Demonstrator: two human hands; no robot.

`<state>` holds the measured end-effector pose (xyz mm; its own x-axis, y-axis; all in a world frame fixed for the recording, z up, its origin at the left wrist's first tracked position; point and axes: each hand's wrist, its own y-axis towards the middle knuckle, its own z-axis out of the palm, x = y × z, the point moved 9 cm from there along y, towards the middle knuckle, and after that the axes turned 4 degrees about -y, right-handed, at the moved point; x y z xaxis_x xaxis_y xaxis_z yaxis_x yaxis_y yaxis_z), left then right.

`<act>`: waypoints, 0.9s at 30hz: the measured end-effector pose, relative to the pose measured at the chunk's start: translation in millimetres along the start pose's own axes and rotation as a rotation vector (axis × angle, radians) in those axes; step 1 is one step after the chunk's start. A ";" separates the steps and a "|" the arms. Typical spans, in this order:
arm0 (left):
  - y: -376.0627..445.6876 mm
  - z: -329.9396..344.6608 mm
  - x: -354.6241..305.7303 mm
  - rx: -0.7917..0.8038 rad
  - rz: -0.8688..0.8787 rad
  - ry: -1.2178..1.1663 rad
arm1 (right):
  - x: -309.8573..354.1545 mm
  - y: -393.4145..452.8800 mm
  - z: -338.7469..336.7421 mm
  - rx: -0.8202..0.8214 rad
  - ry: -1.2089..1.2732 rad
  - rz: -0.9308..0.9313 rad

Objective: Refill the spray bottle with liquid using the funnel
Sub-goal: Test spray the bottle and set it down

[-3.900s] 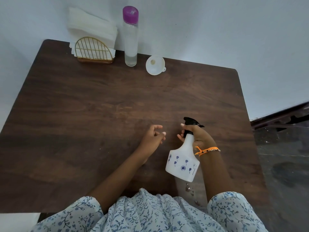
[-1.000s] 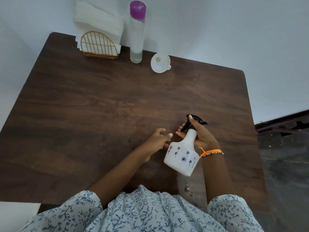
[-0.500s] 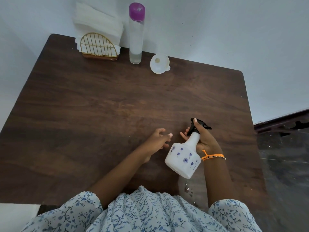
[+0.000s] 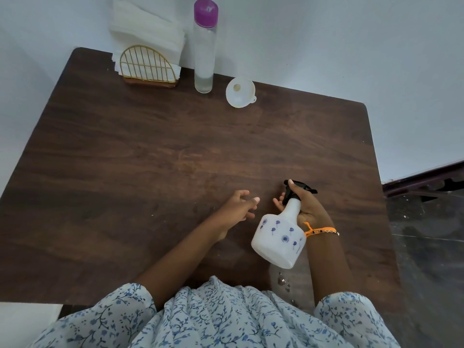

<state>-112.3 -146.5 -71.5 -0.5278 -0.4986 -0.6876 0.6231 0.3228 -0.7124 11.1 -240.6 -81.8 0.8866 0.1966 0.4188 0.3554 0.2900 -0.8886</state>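
Note:
A white spray bottle with blue flower prints and a black trigger head is held tilted above the table's near right part. My right hand grips its neck and black head, index finger on top. My left hand hovers just left of the bottle, fingers loosely spread, holding nothing. A white funnel lies at the table's far edge. Left of it stands a tall clear bottle with a purple cap and a little liquid at the bottom.
A gold wire napkin holder with white napkins stands at the far left corner of the dark wooden table. A white wall runs behind. Dark floor and a dark frame lie to the right.
The spray bottle and my right hand have shifted slightly right and nearer over the last second. My left hand stays beside it, fingers apart.

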 end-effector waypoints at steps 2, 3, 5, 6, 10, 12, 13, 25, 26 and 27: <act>0.3 1.6 0.2 0.007 0.001 0.005 | -0.1 0.7 2.4 0.006 -0.033 -0.003; 0.3 2.2 0.0 0.010 0.002 0.007 | -0.5 0.3 1.9 0.014 -0.023 -0.002; 0.4 2.9 0.0 0.016 0.006 0.003 | -2.6 -3.3 -1.2 0.033 0.037 0.001; 0.3 3.1 -0.1 0.018 0.007 0.004 | -3.7 -5.4 -4.0 0.042 0.076 0.002; 1.2 4.4 0.2 0.014 0.000 0.004 | -5.3 -11.8 -21.4 0.044 0.232 -0.006; 1.0 5.4 0.9 0.014 -0.003 0.008 | -6.7 -13.7 -26.7 0.047 0.257 -0.006; 0.9 5.9 1.5 0.015 -0.005 0.008 | -7.3 -14.2 -28.6 0.047 0.262 -0.009; -1.5 9.3 4.0 0.025 -0.003 0.035 | -9.9 -7.2 -30.5 -0.054 0.091 0.004; -1.6 8.8 3.7 0.023 -0.004 0.036 | -9.1 -7.7 -29.4 -0.043 0.096 0.006; -1.5 8.7 3.4 0.023 -0.006 0.033 | -8.9 -8.2 -27.6 -0.022 0.113 0.010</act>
<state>-110.0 -155.7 -71.6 -0.5505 -0.4733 -0.6877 0.6327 0.3009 -0.7135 8.4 -270.5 -83.4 0.9175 0.0919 0.3871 0.3516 0.2680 -0.8970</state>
